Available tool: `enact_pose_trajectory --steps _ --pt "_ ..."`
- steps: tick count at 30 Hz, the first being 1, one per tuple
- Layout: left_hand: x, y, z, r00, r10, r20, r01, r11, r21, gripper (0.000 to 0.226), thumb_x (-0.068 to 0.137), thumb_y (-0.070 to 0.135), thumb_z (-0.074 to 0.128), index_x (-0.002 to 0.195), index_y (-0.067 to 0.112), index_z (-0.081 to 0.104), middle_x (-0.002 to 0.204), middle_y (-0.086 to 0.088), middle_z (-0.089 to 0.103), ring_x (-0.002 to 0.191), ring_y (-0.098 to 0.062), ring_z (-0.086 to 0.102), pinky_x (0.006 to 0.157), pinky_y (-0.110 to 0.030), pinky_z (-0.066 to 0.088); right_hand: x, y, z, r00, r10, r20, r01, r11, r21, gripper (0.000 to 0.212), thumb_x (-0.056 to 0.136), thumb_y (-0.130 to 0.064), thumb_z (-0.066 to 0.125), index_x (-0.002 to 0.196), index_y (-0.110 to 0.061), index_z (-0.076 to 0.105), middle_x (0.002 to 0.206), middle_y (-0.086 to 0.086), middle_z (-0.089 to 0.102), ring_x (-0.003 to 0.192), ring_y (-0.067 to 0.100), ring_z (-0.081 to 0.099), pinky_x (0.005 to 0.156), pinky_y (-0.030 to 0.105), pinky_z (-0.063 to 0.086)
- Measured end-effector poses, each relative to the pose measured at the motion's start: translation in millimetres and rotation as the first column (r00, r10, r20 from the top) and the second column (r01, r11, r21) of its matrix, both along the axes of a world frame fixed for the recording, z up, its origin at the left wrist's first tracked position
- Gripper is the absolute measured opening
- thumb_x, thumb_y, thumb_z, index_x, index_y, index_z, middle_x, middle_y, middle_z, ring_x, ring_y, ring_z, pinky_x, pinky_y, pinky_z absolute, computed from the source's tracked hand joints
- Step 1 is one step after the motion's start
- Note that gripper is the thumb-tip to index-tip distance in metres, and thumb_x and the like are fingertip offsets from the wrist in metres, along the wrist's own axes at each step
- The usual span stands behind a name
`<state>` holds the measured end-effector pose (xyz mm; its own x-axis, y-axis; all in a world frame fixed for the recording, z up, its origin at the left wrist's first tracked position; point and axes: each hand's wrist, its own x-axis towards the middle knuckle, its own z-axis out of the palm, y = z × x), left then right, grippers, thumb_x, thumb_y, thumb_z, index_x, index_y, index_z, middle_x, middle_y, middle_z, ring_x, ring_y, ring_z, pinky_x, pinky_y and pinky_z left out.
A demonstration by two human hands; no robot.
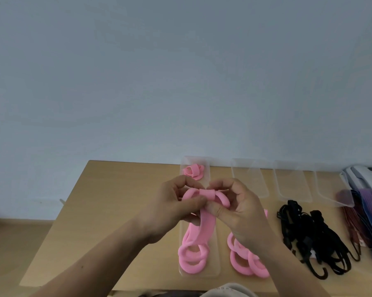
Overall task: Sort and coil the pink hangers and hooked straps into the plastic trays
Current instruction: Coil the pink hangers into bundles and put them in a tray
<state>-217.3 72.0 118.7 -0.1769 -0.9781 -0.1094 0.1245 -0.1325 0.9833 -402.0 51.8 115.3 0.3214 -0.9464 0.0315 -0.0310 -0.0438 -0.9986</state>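
My left hand (176,209) and my right hand (240,209) together pinch a pink hanger (206,197) above a clear plastic tray (215,273). Its top is folded into loops with a band wrapped across them. The hanger's strap runs down to rings (192,259) lying at the tray's near end. A coiled pink piece (194,171) sits at the tray's far end. More pink hangers (245,262) lie on the table right of the tray, partly hidden by my right forearm.
Three clear trays (250,179) (293,183) (330,189) line the wooden table's (108,211) far edge. Black hooked straps (309,236) lie at the right, with brown, blue and purple straps (365,219) beyond them. A white device (365,179) sits at far right.
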Motion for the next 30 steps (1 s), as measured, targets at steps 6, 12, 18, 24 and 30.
enact_pose_trajectory --steps 6,12,18,24,30 --pt "-1 -2 -3 0.992 0.093 0.081 -0.079 0.984 -0.161 0.015 0.080 0.011 0.073 0.092 0.009 0.066 0.092 -0.017 0.069 0.080 -0.035 0.068 0.073 -0.047 0.058 3 0 2 1.000 -0.014 0.014 0.013 0.997 0.077 0.029 0.079 -0.035 0.067 0.099 -0.013 0.069 0.078 0.004 0.071 0.058 0.015 0.061 0.054 0.025 0.050" --pt "-6 0 -6 0.989 0.069 0.132 -0.040 0.977 -0.209 0.018 0.082 0.007 0.074 0.096 0.015 0.067 0.089 -0.009 0.072 0.079 -0.020 0.069 0.075 -0.038 0.059 4 1 6 0.996 -0.070 0.061 0.066 0.996 0.064 0.029 0.074 -0.026 0.074 0.093 -0.005 0.067 0.069 0.002 0.068 0.054 0.011 0.059 0.051 0.021 0.048" --pt "-4 1 0 0.998 -0.022 0.051 0.024 0.998 -0.055 0.044 0.074 0.024 0.078 0.112 0.011 0.060 0.093 -0.016 0.071 0.074 -0.030 0.071 0.069 -0.035 0.058 2 3 12 0.993 -0.074 0.097 0.069 0.996 0.049 0.023 0.079 0.000 0.072 0.099 -0.004 0.063 0.082 0.006 0.072 0.075 0.021 0.070 0.064 0.030 0.060" --pt "0 -2 0 0.997 -0.068 -0.031 0.069 0.997 0.038 0.025 0.081 0.025 0.074 0.097 0.006 0.067 0.088 -0.018 0.072 0.076 -0.029 0.068 0.068 -0.036 0.056 0 6 11 0.994 0.013 0.106 -0.017 0.999 0.039 0.029 0.079 0.014 0.068 0.100 -0.003 0.059 0.076 -0.006 0.067 0.074 0.009 0.065 0.068 0.023 0.056" --pt "1 -3 0 0.999 -0.037 -0.031 0.035 0.998 -0.053 0.016 0.078 0.011 0.076 0.092 0.007 0.069 0.086 -0.012 0.071 0.074 -0.023 0.067 0.064 -0.031 0.055 -3 3 10 0.983 0.051 0.175 -0.066 0.994 0.084 0.032 0.076 -0.003 0.070 0.106 -0.006 0.060 0.088 0.004 0.064 0.080 0.017 0.065 0.069 0.026 0.054"
